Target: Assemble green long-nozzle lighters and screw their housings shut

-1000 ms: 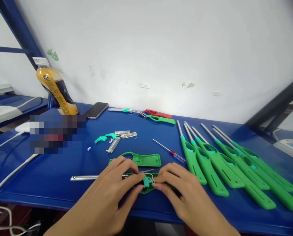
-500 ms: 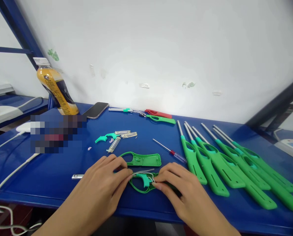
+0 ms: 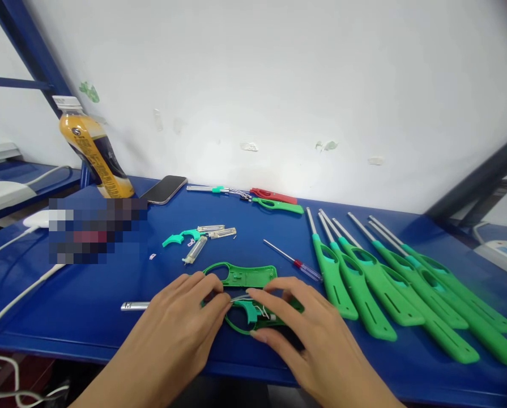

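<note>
An opened utility lighter [image 3: 236, 328] lies in front of me, its metal barrel [image 3: 134, 306] pointing left. In its green shell sit a teal trigger [image 3: 250, 310] and white wires. My left hand [image 3: 180, 317] pinches the lighter where barrel meets shell; the exact grip point is hidden under my fingers. Over the shell, my right hand [image 3: 312, 323] has thumb and index finger apart. Its index fingertip is at a thin clear tube [image 3: 239, 297], and the palm covers part of the handle. Just behind lies the other green shell half [image 3: 253, 276], inner side up.
Several assembled green lighters [image 3: 363, 277] lie at right beside a screwdriver [image 3: 306, 269]. Clear fuel tanks [image 3: 196, 250] and teal triggers [image 3: 173, 240] are scattered left of centre. Further back are a phone [image 3: 166, 189], a bottle [image 3: 96, 150] and dismantled lighter parts [image 3: 276, 196].
My right thumb and index finger have parted from their pinch on the white wires, the index moving up to the thin tube. My left hand keeps its hold on the lighter.
</note>
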Motion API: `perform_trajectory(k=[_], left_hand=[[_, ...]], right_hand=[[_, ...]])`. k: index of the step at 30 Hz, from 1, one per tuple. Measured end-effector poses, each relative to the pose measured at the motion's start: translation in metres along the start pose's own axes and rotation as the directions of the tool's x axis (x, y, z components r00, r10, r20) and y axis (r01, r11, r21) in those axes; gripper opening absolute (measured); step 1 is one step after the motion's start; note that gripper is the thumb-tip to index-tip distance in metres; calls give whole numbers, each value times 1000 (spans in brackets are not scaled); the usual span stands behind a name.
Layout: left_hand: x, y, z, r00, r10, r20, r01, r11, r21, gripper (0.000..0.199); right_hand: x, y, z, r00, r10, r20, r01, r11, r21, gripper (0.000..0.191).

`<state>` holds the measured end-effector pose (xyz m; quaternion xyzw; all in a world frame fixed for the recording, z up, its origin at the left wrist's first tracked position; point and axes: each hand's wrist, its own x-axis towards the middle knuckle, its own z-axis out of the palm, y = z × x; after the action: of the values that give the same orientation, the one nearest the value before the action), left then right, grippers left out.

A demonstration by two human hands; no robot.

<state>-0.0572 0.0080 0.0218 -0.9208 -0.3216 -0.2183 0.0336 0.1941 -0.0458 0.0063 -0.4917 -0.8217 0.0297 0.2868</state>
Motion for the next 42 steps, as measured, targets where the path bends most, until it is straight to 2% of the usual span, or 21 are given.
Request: perform_trajectory(k=[6,11,16,22,27,33,42], left_hand=[[6,2,-4,996,79,-31,-77,995,66,42],[5,5,-4,993,120,8,-120,983,137,43],[3,4,-5,996,87,25,-90,983,161,38],[-3,7,-10,998,21,66,-32,984,176,44],[-2,7,-7,998,42,38,-49,976,213,45],[2,7,-7,994,54,97,-81,952,297,43],[6,6,-4,986,56,154,-100,951,292,48]], right_hand=[[5,2,2,995,-64,-69,62,997,-42,25],[8,3,1,991,-95,-97,92,995,-33,26],[7,3,0,992,-92,-87,91,996,-26,25],[8,2,-1,994,-95,-57,94,995,-13,24],[8,1,-1,993,-99,-56,98,995,-25,26],[8,2,-1,992,-109,-66,107,994,-29,24],[8,2,-1,990,-118,-78,116,993,-25,25]])
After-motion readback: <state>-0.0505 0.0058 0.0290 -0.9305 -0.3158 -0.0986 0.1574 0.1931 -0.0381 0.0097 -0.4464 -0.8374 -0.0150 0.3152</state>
